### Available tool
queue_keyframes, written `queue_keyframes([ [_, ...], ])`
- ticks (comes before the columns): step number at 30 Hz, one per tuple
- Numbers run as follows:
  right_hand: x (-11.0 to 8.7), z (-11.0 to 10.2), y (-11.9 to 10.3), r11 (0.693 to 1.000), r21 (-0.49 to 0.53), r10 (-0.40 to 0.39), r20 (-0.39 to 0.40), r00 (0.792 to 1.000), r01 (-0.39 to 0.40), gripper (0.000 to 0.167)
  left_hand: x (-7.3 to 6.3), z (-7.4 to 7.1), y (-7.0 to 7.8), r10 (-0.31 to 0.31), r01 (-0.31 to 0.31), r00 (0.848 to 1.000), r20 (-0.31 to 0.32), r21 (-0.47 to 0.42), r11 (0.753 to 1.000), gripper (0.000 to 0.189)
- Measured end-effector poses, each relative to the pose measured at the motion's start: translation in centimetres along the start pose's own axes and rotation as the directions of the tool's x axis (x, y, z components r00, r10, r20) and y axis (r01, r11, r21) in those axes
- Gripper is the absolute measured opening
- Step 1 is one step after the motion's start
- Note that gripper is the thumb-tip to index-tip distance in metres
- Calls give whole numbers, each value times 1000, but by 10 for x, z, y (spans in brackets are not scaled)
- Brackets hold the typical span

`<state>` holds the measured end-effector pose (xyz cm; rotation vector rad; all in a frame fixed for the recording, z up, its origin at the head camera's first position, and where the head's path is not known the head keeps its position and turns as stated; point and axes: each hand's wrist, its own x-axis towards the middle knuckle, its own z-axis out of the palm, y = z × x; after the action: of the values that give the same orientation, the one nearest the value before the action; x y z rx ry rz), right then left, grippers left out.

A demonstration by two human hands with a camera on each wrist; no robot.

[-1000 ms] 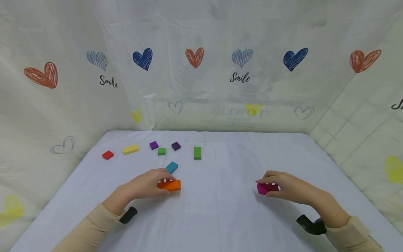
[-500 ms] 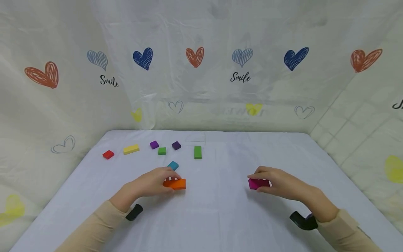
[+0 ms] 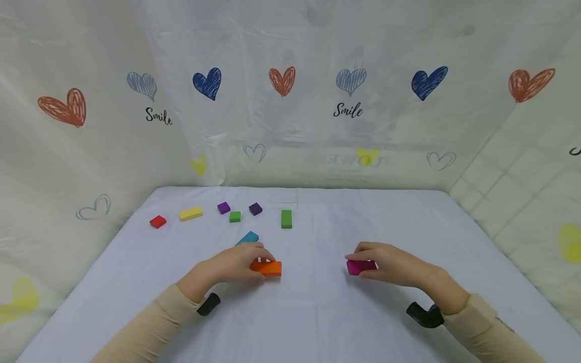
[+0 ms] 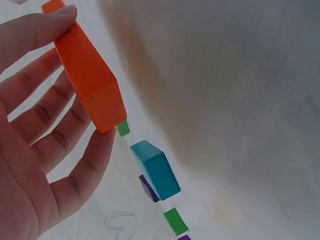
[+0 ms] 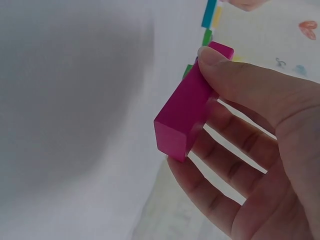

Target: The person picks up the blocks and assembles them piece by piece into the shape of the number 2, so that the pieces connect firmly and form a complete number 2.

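Observation:
My left hand (image 3: 240,263) pinches an orange block (image 3: 271,268) between thumb and fingers, its long side running left to right. In the left wrist view the thumb presses one face of the orange block (image 4: 90,70) and the fingers spread along the opposite side. Across from it, my right hand (image 3: 390,263) pinches a magenta block (image 3: 360,267), its near end pointing toward the left hand. The right wrist view shows the thumb on the magenta block (image 5: 187,102) with fingertips behind it. A gap of bare cloth separates the two blocks. Just behind the left hand lies a blue block (image 3: 248,238), partly hidden.
Toward the back left of the white-covered table (image 3: 317,322) lie a red block (image 3: 158,222), a yellow block (image 3: 190,214), two purple blocks (image 3: 224,207), a small green block (image 3: 234,217) and a longer green block (image 3: 286,219). A heart-printed sheet (image 3: 313,136) hangs behind.
Both hands have moved inward, the left to the right with the orange block and the right to the left with the magenta block. The gap between them has narrowed.

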<state>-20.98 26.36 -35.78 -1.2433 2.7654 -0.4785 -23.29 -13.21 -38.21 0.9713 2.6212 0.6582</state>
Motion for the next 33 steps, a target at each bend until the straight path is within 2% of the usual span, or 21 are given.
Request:
queue_keyframes([
  [12,15,12,-4,998,-29,-64,-23,998,63,45,3,4,0,4,-4,1000,-19,13,1000,35],
  [21,23,18,-6,995,-6,-102,-44,994,102,44,9,4,-3,23,-23,1000,-11,19,1000,34],
  [27,30,23,-7,994,-15,-104,-26,994,104,44,8,5,-3,11,-11,1000,3,13,1000,33],
  [33,39,27,-11,997,-30,-66,14,998,66,43,9,4,-2,9,-9,1000,7,19,1000,33],
])
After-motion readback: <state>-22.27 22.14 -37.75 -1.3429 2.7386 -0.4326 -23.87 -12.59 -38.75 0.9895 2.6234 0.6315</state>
